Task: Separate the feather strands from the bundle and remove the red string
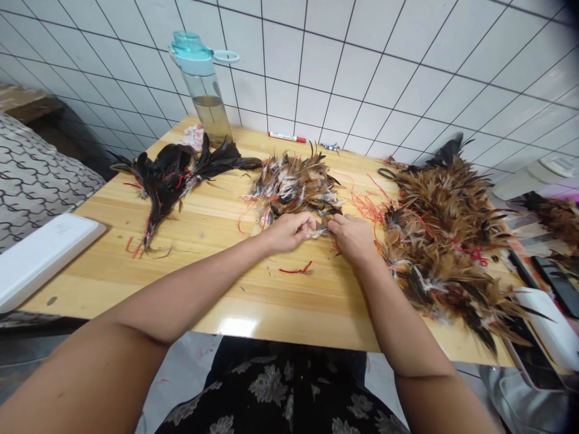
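Close together at the front edge of a pile of brown and white feathers [294, 181], both hands are at work on the wooden table. My left hand [289, 232] is closed, its fingers curled in a pinch. My right hand [353, 238] is also pinched shut, a short gap to the right. Pale and dark feathers [320, 231] run between the two sets of fingertips. Exactly how each hand grips them is partly hidden. A short piece of red string [296, 269] lies in front of the hands, and more red strings [366, 205] lie tangled beyond the right hand.
Black feather bundles [169, 175] lie at the left, near a water bottle [203, 90]. A large heap of brown feathers [452, 211] covers the right side. A red-capped marker [287, 137] lies by the tiled wall. A white box-like object [49, 253] sits at the left edge.
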Demonstrator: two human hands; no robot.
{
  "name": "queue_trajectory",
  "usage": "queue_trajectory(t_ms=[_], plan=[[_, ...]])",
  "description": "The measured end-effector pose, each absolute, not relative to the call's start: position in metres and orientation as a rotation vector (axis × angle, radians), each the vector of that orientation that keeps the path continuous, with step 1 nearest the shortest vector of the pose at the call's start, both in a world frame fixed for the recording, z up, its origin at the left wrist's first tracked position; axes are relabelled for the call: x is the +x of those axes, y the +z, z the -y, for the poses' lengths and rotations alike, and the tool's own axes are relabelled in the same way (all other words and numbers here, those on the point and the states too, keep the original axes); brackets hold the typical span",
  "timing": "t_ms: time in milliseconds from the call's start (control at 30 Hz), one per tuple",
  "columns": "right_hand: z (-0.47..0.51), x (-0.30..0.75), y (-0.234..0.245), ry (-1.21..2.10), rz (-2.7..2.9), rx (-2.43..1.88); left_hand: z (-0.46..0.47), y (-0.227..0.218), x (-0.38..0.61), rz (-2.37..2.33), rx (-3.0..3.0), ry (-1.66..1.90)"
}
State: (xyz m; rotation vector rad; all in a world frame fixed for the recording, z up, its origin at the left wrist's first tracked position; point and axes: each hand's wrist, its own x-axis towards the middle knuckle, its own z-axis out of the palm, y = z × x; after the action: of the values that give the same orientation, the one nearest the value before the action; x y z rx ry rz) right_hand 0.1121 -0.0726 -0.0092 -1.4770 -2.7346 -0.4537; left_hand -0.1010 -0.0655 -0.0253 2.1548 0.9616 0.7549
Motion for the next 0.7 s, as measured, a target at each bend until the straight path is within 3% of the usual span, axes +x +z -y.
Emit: queue_trajectory(t_ms=[367, 700], plan=[[0.068, 0.109, -0.015, -0.454, 2.727, -1.578, 0.071, -0.021, -0.098, -0.861, 2.219, 0.666], [0.083, 0.106, -0.004, -0.452, 2.645, -1.394, 0.068, -0.02, -0.1, -1.172, 2.167, 0.774]])
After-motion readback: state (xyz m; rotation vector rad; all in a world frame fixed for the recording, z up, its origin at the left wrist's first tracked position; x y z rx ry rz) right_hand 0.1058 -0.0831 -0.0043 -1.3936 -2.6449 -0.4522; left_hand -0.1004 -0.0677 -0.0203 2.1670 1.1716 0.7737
